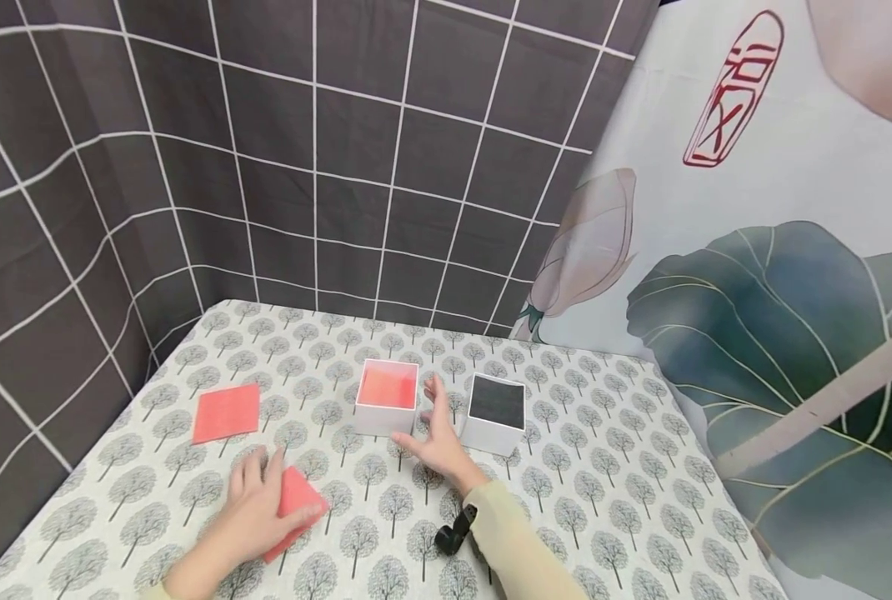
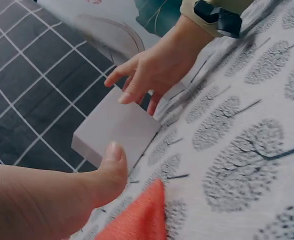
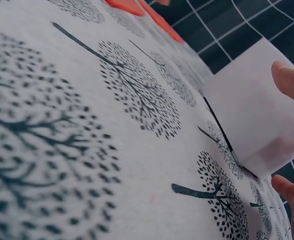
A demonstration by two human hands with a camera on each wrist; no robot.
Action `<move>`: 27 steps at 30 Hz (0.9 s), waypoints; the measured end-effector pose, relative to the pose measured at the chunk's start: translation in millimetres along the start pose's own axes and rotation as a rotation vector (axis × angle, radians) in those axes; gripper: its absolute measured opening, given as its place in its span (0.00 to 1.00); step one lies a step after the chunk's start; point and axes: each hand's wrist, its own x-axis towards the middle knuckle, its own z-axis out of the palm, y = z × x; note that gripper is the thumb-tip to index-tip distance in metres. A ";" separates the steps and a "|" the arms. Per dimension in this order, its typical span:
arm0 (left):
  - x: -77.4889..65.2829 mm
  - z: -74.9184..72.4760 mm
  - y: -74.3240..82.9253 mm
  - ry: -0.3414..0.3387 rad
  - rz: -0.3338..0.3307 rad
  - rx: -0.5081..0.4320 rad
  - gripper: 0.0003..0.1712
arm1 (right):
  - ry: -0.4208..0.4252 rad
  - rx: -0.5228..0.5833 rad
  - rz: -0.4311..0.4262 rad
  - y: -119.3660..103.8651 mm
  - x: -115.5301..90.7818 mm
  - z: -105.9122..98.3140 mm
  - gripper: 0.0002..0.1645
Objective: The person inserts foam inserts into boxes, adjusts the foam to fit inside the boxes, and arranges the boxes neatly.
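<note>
My left hand (image 1: 254,508) is over a red felt-like square (image 1: 296,500) near the front of the table, its thumb stretched across the square. In the left wrist view a corner of that square (image 2: 142,215) shows below the thumb; whether the hand touches it I cannot tell. Another red square (image 1: 227,414) lies flat farther left. My right hand (image 1: 442,446) has its fingers spread beside a white box (image 1: 386,421) with red pieces (image 1: 388,387) inside. In the right wrist view, thumb and fingertips appear around this box (image 3: 252,105).
Right of the right hand stands a second white box (image 1: 491,435) holding dark pieces (image 1: 497,402). A tree-print cloth (image 1: 371,533) covers the table. Behind it hangs a dark grid curtain (image 1: 266,167), with a floral curtain (image 1: 716,208) on the right.
</note>
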 end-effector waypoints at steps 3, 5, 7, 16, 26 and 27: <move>-5.3 4.2 -1.2 -0.044 -0.008 0.016 0.67 | -0.011 0.000 0.042 1.8 3.2 -0.8 0.70; -8.2 4.7 -1.2 -0.066 -0.001 0.016 0.70 | -0.022 -0.008 0.074 3.3 4.9 -0.5 0.71; -10.2 4.2 -1.0 -0.082 0.013 0.017 0.73 | -0.030 -0.005 0.097 5.0 6.8 0.2 0.71; -12.6 5.9 -2.3 -0.045 0.063 0.057 0.70 | -0.021 0.018 0.094 12.5 18.7 4.7 0.74; -11.9 3.8 1.7 -0.032 0.052 0.099 0.63 | -0.039 0.131 0.127 15.2 31.3 9.4 0.73; -11.7 3.2 2.1 -0.033 0.050 0.100 0.62 | -0.041 0.147 0.124 16.2 31.7 9.6 0.73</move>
